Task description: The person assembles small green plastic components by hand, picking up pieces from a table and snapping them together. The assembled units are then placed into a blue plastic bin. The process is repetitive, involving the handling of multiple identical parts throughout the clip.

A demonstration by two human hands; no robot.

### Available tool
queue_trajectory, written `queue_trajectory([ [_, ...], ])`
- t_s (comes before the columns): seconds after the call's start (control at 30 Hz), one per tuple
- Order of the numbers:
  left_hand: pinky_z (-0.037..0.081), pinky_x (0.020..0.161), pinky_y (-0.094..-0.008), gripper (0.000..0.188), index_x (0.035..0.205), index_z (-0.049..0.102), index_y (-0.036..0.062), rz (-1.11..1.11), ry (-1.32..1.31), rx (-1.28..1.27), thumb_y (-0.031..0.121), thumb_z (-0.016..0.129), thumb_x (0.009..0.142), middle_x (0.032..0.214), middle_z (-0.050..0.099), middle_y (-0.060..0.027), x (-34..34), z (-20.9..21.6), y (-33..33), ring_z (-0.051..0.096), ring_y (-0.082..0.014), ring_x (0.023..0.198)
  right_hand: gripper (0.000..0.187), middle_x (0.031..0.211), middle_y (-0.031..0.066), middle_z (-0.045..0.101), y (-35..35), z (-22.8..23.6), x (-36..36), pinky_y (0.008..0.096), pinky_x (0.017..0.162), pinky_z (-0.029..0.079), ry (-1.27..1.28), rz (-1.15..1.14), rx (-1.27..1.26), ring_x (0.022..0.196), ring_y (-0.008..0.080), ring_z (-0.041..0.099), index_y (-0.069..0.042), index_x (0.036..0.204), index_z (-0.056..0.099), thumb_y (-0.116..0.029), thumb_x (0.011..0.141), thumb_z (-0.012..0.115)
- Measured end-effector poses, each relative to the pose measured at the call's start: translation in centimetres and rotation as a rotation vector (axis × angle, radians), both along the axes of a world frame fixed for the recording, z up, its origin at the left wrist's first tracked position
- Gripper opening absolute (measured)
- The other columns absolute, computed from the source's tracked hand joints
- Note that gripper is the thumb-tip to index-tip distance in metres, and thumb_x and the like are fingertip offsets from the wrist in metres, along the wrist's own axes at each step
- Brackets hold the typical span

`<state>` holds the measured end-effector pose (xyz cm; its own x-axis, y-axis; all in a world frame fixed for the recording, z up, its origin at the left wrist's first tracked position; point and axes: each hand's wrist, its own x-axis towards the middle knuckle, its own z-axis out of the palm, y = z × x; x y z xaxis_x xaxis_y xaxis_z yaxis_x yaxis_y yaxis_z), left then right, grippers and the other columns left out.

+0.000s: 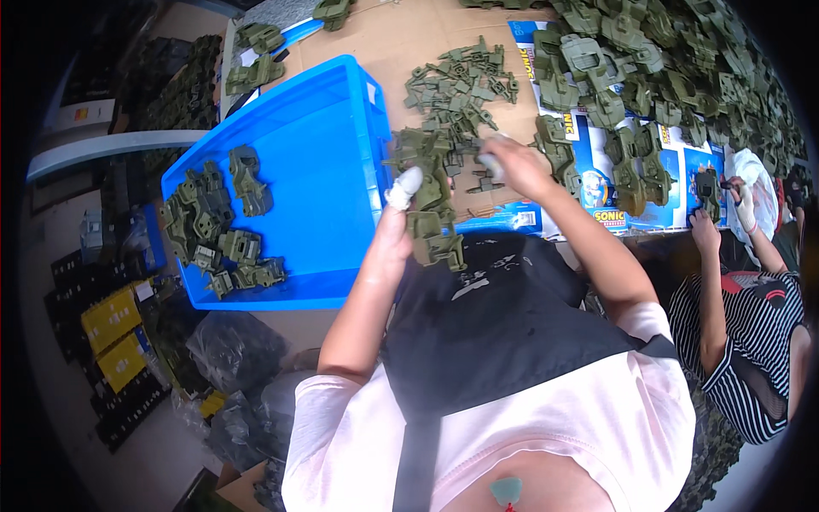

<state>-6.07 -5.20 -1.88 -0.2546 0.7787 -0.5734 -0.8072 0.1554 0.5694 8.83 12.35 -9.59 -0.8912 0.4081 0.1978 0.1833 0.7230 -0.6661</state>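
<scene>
Left hand (396, 229), thumb wrapped in white, closes around a green part (433, 189) held upright before the worker's black apron (495, 294); its fingers are mostly hidden behind the piece. Just right of the part, the right hand (522, 169) bends over the work with a white-covered digit and fingers curled partway; whether they grip anything cannot be told. Directly beyond both hands, small parts (461, 90) lie heaped on cardboard (367, 41). Immediately left of the left hand rises the wall of a blue bin (368, 128), standing between that hand and the green parts clustered at the bin's far left side (205, 213). Larger green pieces (559, 154) crowd the right hand's right side, with a deep heap (631, 55) piled farther out. Well to the right of both hands, a co-worker in stripes (738, 341) handles a green piece (707, 188) beside a clear plastic bag (755, 175).
</scene>
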Motion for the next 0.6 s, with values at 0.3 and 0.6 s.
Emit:
queue_trajectory([
  [0.3,0.054,0.062,-0.0333,0.036,0.101,0.056,0.0050,-0.226,-0.325,-0.121,0.035,0.061,0.082,0.086,0.062,-0.0093,4.5,-2.3,2.6,0.063,-0.0207,0.073,0.027,0.097,0.0130,0.058,-6.4,11.9,6.9,0.0399,0.079,0.046,-0.238,0.220,-0.289,0.093,0.0321,0.056,-0.010,0.095,0.058,-0.005,0.069,0.065],
  [0.6,0.053,0.058,-0.0306,0.030,0.104,0.055,0.0076,-0.379,-0.133,-0.136,0.028,0.060,0.083,0.084,0.060,-0.0064,5.5,-1.4,4.5,0.061,-0.0167,0.069,0.034,0.077,0.0165,0.058,-7.1,13.2,7.0,0.0425,0.067,0.047,-0.392,0.238,-0.155,0.076,0.0334,0.059,-0.005,0.096,0.060,0.005,0.065,0.050],
])
